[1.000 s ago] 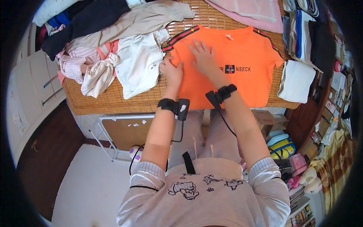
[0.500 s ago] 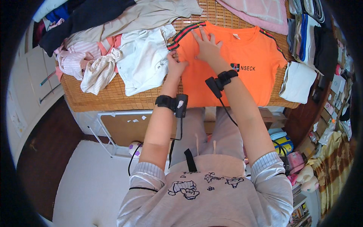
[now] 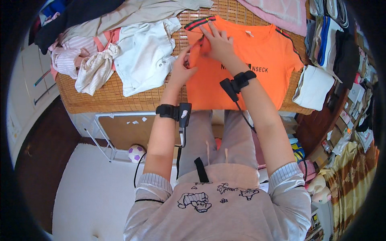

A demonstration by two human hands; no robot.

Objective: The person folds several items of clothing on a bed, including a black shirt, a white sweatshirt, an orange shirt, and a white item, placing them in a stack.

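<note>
An orange T-shirt lies front up on the woven bamboo mat, its collar away from me. Red, green and black striped bands run along its shoulders and sleeves. My left hand pinches the edge of the left sleeve, which is lifted and bent inward. Just inside that shoulder my right hand lies on the cloth with fingers stretched out, its thumb side close to the raised sleeve. Dark sensor boxes are strapped to both wrists. Part of the chest print is hidden under my right forearm.
Left of the shirt are white shorts and a heap of striped clothes. A beige garment lies behind them. Folded white cloth and stacked folded clothes are at the right. A pink cloth lies at the back.
My left hand has raised the sleeve edge and turned it inward toward my right hand. My right hand stays on the shoulder area. The whole view has shifted slightly.
</note>
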